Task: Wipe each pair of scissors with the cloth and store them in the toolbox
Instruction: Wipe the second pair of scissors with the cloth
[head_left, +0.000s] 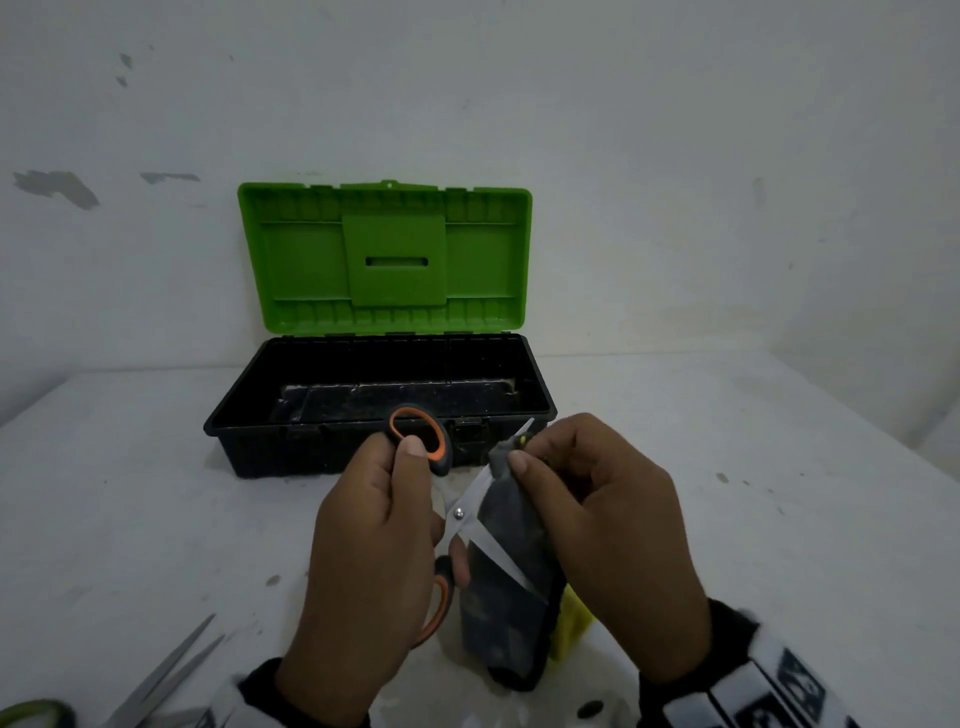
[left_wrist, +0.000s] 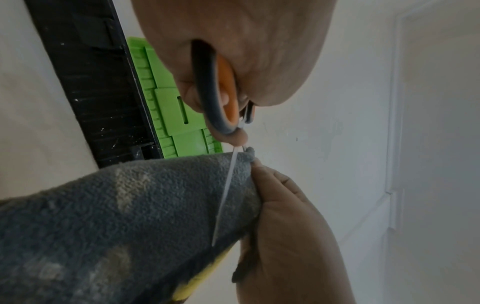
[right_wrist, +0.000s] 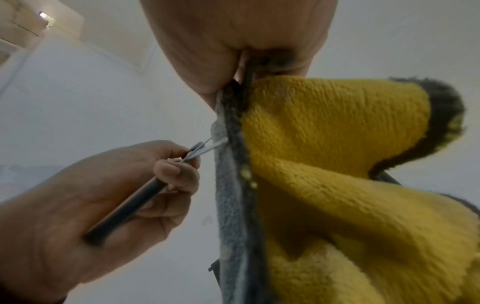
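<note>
Both hands work close below the head camera, above the near edge of the white surface. Left hand has its fingers curled through and round the handles of the orange-and-black scissors, whose blades are spread apart. Right hand pinches the grey cloth around the upper blade, thumb and fingertips pressed on the fabric near the tip, while the lower blade lies bare across the hanging cloth.

From the head view the cloth looks almost wholly grey, with only a yellow sliver at its right side; the right wrist view shows a broad yellow underside bunched below the palm. That same view shows the left hand's fingers wrapped on the dark handle. The left wrist view shows the bare blade edge-on against the grey pile.

Behind the hands, at the far edge against the wall, the toolbox stands with its green lid raised. A second pair of scissors lies at the near left corner, seen only by the head camera.
</note>
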